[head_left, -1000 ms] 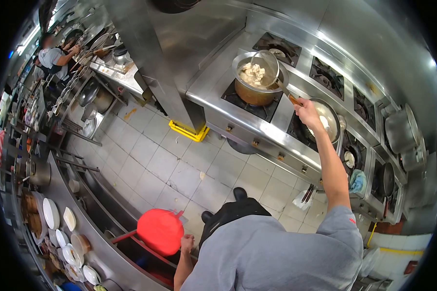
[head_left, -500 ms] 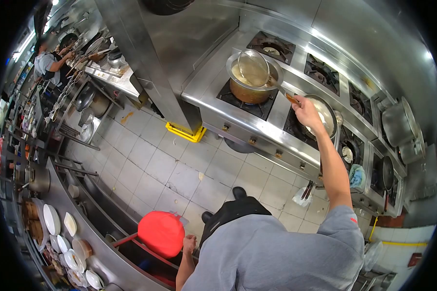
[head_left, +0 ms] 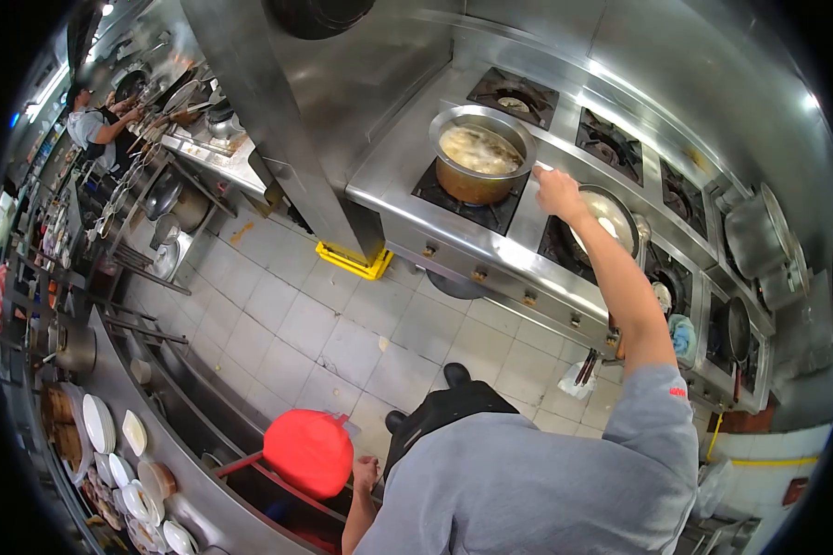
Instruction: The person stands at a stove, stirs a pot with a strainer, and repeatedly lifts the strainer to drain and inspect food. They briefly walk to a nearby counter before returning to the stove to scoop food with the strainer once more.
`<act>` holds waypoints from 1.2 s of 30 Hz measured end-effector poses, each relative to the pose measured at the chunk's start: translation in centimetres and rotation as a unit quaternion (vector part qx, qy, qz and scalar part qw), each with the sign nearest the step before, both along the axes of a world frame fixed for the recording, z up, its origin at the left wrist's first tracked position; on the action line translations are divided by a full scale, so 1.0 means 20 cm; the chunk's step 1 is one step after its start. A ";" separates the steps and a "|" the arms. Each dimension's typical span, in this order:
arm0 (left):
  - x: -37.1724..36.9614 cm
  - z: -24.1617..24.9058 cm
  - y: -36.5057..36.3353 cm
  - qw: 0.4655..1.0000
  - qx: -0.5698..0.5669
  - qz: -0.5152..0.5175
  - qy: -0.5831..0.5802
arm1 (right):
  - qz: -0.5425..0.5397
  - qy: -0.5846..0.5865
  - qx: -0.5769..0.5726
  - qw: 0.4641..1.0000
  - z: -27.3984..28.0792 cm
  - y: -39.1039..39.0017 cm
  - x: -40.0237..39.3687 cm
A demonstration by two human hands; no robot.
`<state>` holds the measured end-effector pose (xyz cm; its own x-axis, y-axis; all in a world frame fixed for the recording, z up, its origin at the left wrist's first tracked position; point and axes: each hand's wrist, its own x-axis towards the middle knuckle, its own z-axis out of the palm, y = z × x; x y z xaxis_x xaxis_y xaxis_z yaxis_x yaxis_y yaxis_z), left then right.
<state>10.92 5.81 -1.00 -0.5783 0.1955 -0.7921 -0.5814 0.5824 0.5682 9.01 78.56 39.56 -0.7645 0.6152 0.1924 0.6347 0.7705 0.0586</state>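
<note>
My right hand (head_left: 562, 196) is closed, with its fingertips close to the right rim of a metal pot (head_left: 481, 190) on a burner. What it grips is hidden; the strainer's mesh and handle do not show. Cloudy, bubbling liquid (head_left: 479, 148) fills much of the pot. Under my right wrist, a frying pan (head_left: 631, 242) with pale contents sits on the adjacent burner, partly covered by my forearm. My left hand (head_left: 366, 474) hangs low with loosely curled fingers, nothing visible in it, near a red rounded object (head_left: 308, 453).
Bare burners (head_left: 611, 146) line the back of the stove. Stacked metal pots (head_left: 764, 240) and a dark pan (head_left: 735, 331) stand right. White dishes (head_left: 99, 424) occupy the left counter. A yellow-based steel column (head_left: 354, 262) rises by the stove. Another person (head_left: 97, 129) stands far left.
The round strainer held over the pot is no longer visible, and the bubbling liquid is exposed. My right hand has shifted slightly left and up, nearer the pot. My left hand has barely moved.
</note>
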 end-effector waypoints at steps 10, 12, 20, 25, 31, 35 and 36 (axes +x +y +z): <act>0.14 -0.05 -0.08 0.999 -0.007 0.052 -0.010 | -0.145 -0.015 -0.511 0.847 0.31 0.26 -0.27; 0.20 0.12 -0.02 0.999 -0.019 0.035 0.025 | -0.165 0.034 -0.521 0.837 0.23 0.22 -0.25; 0.29 -0.12 -0.14 0.998 0.022 0.045 0.039 | -0.122 0.230 -0.604 0.753 -0.08 0.08 -0.23; 0.15 -0.03 -0.13 0.997 -0.008 0.075 -0.031 | -0.108 0.283 -0.576 0.759 -0.06 -0.06 -0.13; 0.10 0.03 -0.10 0.996 -0.007 0.086 -0.008 | -0.077 0.281 -0.459 0.839 -0.17 -0.09 -0.04; 0.07 0.04 -0.09 0.997 -0.018 0.068 -0.013 | -0.079 0.215 -0.357 0.905 -0.01 -0.21 0.02; 0.07 0.04 -0.09 0.998 -0.014 0.065 -0.019 | -0.073 0.223 -0.332 0.914 -0.03 -0.20 0.04</act>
